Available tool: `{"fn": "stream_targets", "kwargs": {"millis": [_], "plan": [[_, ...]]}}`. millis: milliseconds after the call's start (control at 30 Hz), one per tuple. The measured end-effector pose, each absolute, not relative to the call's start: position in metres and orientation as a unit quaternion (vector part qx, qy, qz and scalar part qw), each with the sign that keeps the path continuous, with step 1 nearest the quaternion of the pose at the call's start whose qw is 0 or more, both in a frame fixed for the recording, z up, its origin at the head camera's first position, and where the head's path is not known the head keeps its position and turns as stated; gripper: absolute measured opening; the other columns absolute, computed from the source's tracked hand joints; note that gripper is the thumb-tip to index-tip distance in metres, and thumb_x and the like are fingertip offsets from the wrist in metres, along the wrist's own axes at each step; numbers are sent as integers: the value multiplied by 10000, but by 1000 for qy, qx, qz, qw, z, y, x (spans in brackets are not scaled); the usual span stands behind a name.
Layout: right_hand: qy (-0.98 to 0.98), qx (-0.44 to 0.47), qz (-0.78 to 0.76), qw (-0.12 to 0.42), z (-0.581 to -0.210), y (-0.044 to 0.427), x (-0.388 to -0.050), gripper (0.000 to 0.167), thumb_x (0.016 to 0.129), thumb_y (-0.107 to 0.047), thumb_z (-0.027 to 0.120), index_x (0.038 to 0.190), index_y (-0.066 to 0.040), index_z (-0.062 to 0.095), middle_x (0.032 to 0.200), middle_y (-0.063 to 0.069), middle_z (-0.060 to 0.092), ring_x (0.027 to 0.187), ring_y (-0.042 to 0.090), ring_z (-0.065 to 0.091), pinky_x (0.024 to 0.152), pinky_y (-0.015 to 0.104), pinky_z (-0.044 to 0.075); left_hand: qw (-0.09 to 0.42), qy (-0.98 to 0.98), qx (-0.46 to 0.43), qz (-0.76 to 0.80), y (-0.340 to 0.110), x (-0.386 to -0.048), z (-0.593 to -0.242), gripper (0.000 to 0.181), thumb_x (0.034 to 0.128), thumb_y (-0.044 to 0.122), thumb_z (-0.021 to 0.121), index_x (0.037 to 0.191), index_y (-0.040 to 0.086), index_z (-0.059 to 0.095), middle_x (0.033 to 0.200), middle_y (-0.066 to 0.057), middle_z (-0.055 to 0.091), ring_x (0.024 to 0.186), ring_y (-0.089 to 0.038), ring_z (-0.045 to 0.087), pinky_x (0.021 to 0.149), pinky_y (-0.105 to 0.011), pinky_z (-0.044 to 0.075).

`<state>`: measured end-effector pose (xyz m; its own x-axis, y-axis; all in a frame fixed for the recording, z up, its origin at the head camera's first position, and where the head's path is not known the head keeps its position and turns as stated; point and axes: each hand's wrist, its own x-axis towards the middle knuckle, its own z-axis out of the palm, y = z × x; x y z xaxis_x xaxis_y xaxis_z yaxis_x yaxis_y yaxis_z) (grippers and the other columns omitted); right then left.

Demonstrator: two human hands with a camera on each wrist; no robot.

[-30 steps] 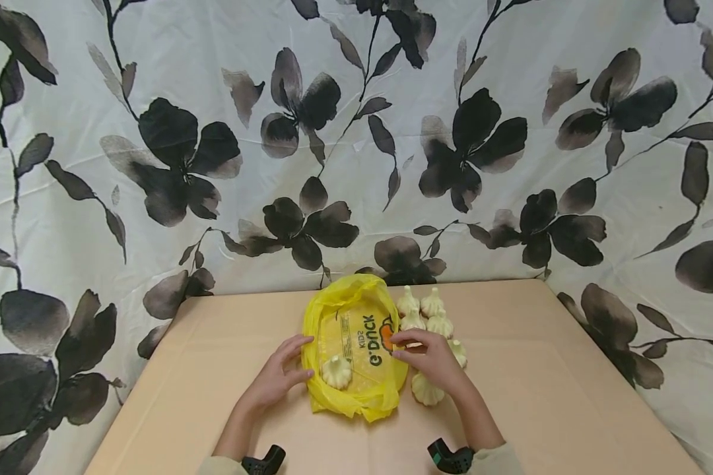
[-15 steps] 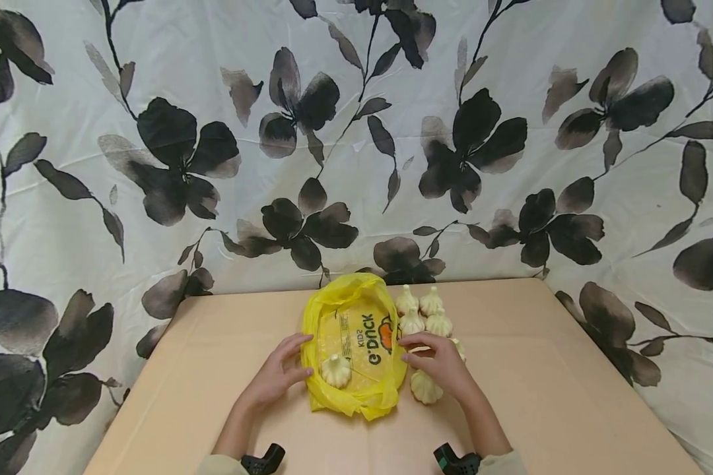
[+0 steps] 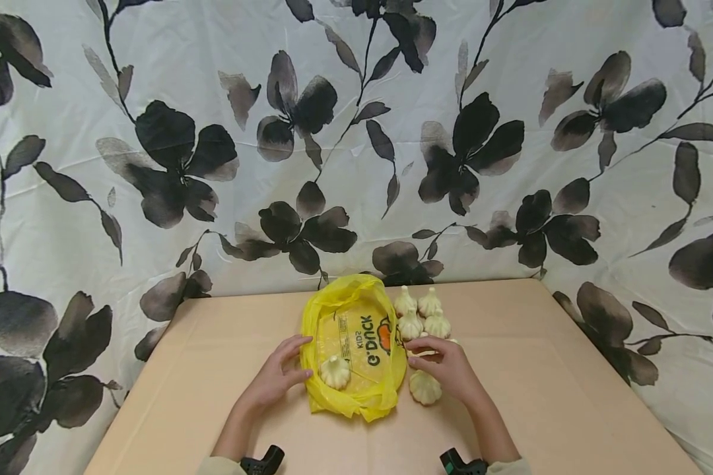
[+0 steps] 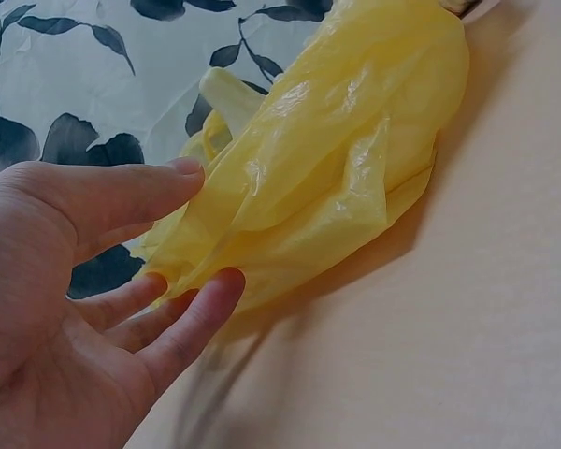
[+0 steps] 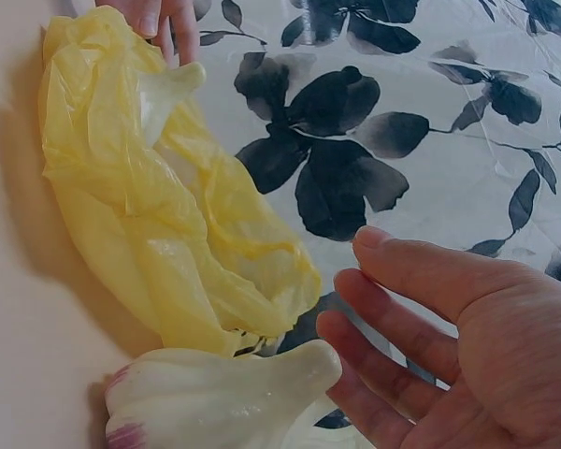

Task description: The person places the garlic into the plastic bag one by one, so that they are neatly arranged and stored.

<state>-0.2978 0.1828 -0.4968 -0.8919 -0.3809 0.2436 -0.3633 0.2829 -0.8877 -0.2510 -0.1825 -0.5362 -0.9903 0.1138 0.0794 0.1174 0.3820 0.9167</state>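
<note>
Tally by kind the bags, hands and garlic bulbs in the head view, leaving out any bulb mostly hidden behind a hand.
Yellow bag: 1
Hands: 2 (left hand, right hand)
Garlic bulbs: 6 (1 in the bag, 5 beside it)
Total: 9
Left out: whatever lies behind the right hand, too hidden to count.

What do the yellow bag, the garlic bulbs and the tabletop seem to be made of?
Yellow bag: thin plastic film, slightly glossy, judging by its crinkles and bright highlights.
Garlic bulbs: smooth, cream, one close up showing purple streaks and a faint shine; real garlic or moulded plastic, I can't tell.
Tabletop: matt tan, perhaps cardboard, going by faint crease-like lines.
</note>
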Motion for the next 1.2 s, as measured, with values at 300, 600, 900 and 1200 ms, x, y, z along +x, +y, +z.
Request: {"fn": "stream_targets", "kwargs": {"millis": [300,600,900,1200], "plan": [[802,-223,-554,11,-496,190,-302,267,824,-154,756,1063,-44,712,1085,129,697,1070,309,635,812,196,554,9,-829,-78,-553,-181,-257,-540,623,846,186,740,1411,180,477,1578,-123,241,1392,-439,343,1063,-551,411],[805,-229,-546,26,-509,199,-315,269,836,-145,744,1072,-21,706,1083,124,704,1261,388,522,829,224,559,15,-830,-81,-552,-180,-263,-543,631,853,198,735,1422,151,465,1572,-128,248,1391,-438,345,1060,-542,417],[797,-236,-554,38,-513,205,-317,264,851,-86,720,1096,8,688,1102,204,690,1010,335,671,815,209,555,9,-826,-66,-560,-176,-266,-543,643,844,186,745,1423,150,469,1576,-97,251,1412,-416,320,1064,-534,416],[805,-228,-546,32,-519,212,-318,281,817,-159,764,1064,-37,710,1068,137,706,947,191,675,803,181,547,8,-826,-58,-561,-176,-265,-542,647,831,195,757,1415,173,481,1575,-78,259,1413,-399,328,1097,-567,364]]}}
